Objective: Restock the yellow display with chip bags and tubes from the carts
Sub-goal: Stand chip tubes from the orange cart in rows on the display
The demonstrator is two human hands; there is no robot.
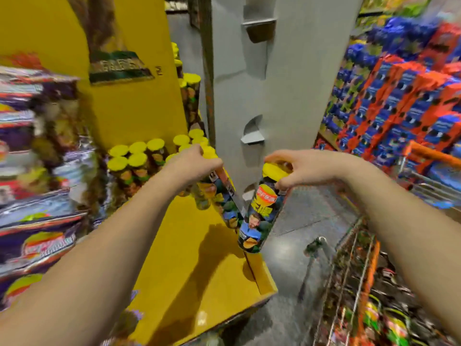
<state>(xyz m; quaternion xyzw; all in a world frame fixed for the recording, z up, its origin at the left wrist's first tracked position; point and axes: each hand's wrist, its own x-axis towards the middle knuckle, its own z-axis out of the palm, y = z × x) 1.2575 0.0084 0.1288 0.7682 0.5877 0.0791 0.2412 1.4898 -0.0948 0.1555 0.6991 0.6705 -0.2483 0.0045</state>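
1. A grey cardboard column (287,96) is standing in a shop aisle behind the yellow display (199,258).
2. The left hand (197,163) is grasping one tube (224,198) by its top, over the display's shelf.
3. The right hand (299,168) is grasping another tube (259,216) by its yellow lid, just right of the first.
4. A wire cart (354,283) is sitting at near right.

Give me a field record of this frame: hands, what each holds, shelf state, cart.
left hand: grips the top of a chip tube, tilted over the yellow shelf
right hand: grips the yellow lid end of a second tube, at the shelf's right edge
shelf stock: yellow-lidded tubes standing at the back; front part bare
chip bags: stacked at left, blurred
cart: wire, lower right
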